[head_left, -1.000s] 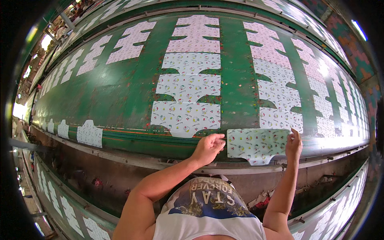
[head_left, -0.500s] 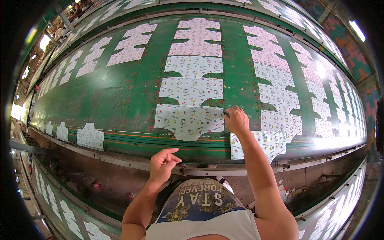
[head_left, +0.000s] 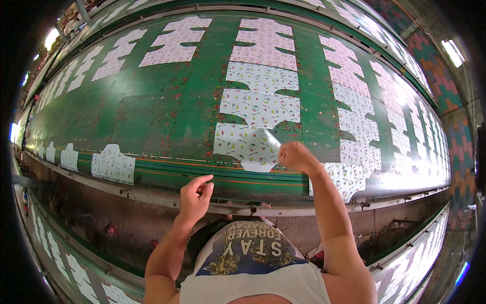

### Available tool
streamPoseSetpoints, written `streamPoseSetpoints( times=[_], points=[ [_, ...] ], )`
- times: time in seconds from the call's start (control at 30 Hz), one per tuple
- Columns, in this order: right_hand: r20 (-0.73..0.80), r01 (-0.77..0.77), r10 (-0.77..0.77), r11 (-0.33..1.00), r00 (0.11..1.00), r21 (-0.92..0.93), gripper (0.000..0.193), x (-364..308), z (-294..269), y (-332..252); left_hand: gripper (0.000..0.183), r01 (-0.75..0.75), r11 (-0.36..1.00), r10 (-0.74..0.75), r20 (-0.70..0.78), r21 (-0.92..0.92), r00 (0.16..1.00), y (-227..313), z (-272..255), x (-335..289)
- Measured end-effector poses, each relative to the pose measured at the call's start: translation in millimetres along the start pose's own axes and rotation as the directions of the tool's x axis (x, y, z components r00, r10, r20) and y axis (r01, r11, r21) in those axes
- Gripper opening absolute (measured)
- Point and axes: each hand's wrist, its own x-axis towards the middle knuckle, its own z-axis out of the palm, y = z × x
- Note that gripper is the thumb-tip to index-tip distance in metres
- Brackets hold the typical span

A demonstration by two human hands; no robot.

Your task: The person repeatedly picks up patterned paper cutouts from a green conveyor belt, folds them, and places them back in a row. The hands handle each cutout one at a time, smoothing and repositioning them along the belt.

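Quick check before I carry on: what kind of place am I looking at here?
Most likely a textile printing workshop. A long green table carries rows of cut, patterned fabric pieces; the right hand peels up the corner of the nearest fabric piece, the left hand hovers at the table's edge. More such tables run alongside.
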Motion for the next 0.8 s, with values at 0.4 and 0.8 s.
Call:
streamPoseSetpoints(
  times=[0.4, 0.8],
  points=[
    [-0.089, 0.266, -0.427, 0.377, 0.900, 0.887, 0.012, -128, 27, -112, 0.027, -0.479, 0.878, 0.305, 0.783, -0.011, 0.542, 72, 26, 77],
    [-0.199, 0.167, -0.201, -0.164, 0.959, 0.972, 0.092, -101, 61, -84, 0.037, 0.265, 0.384, -0.319, 0.143, -0.885, 0.937, 139, 32, 131]
  ],
)
